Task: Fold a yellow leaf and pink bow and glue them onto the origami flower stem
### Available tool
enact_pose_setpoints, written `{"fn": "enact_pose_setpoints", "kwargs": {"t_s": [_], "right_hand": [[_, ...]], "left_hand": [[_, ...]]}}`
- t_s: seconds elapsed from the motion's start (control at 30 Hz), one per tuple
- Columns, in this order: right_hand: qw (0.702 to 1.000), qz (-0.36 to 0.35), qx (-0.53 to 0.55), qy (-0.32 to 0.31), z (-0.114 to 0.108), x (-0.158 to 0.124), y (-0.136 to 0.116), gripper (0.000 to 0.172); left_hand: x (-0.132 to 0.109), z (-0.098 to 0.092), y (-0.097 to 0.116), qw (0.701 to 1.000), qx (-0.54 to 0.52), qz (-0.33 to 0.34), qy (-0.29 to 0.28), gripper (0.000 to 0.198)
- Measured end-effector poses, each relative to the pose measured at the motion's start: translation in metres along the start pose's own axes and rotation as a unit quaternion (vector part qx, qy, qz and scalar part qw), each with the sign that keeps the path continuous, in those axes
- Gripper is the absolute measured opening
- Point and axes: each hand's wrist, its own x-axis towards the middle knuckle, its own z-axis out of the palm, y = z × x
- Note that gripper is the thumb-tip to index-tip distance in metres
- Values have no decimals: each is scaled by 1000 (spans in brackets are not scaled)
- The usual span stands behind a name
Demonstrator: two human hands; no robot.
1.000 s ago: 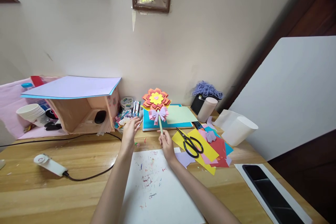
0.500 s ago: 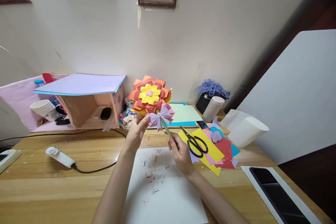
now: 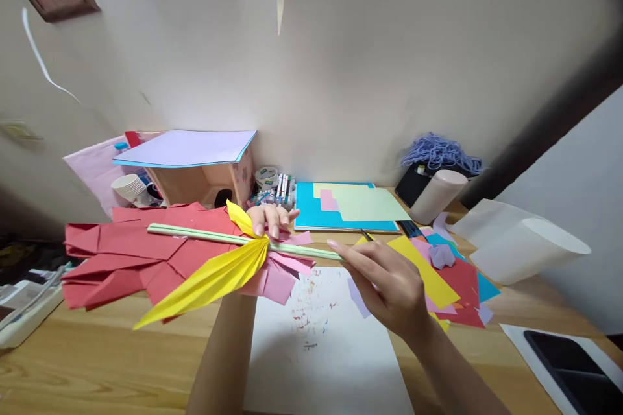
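The paper flower point(image 3: 131, 253) is held sideways in the air, its red folded back toward me. A pale green stem point(image 3: 195, 233) runs across it to the right. Yellow pleated paper leaves point(image 3: 214, 275) and a pink-lilac paper bow point(image 3: 280, 279) sit at the stem. My left hand point(image 3: 272, 217) is closed round the flower near the bow, partly hidden behind the paper, with its fingertips showing above. Between thumb and fingers, my right hand point(image 3: 384, 279) pinches the stem's right end. Below lies a white board point(image 3: 326, 350) with coloured marks.
Coloured paper scraps point(image 3: 462, 285) lie at right, with scissors mostly hidden by my right hand. Behind stand paper sheets point(image 3: 374, 204), a box point(image 3: 243, 175) under lilac paper, and a black holder with blue yarn point(image 3: 438, 152). White paper rolls point(image 3: 545, 249) and a phone point(image 3: 569, 363) are farther right.
The flower has swung to the left and closer to me, and turned from its orange-yellow front to its red back. Both hands still hold it. The view has shifted left.
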Motion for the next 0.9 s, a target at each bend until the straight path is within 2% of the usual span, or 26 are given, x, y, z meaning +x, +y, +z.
{"fn": "enact_pose_setpoints", "kwargs": {"t_s": [0.07,0.2,0.33,0.4,0.5,0.63,0.77,0.9], "right_hand": [[1000,-18,2,-6,-3,0,1,49],[999,-44,-5,-17,-9,-1,2,54],[998,-56,-21,-13,-15,0,-1,55],[998,-63,-25,-13,-16,1,-3,55],[997,-70,-29,-13,-16,2,-4,55],[996,-75,-36,-10,-17,3,-5,55],[995,-80,-50,-14,-20,1,-5,55],[995,-82,-59,-18,-23,0,-8,55]], "left_hand": [[-4,-1,-1,1000,-19,12,-22,61],[-2,-6,-2,988,-74,27,-132,63],[3,-7,0,938,-157,85,-296,46],[2,-5,3,913,-190,105,-346,35],[-2,-1,11,901,-199,109,-370,28],[-3,-2,15,914,-167,96,-358,36],[6,-14,6,929,-107,71,-346,46],[13,-28,-7,948,-51,55,-310,45]]}}
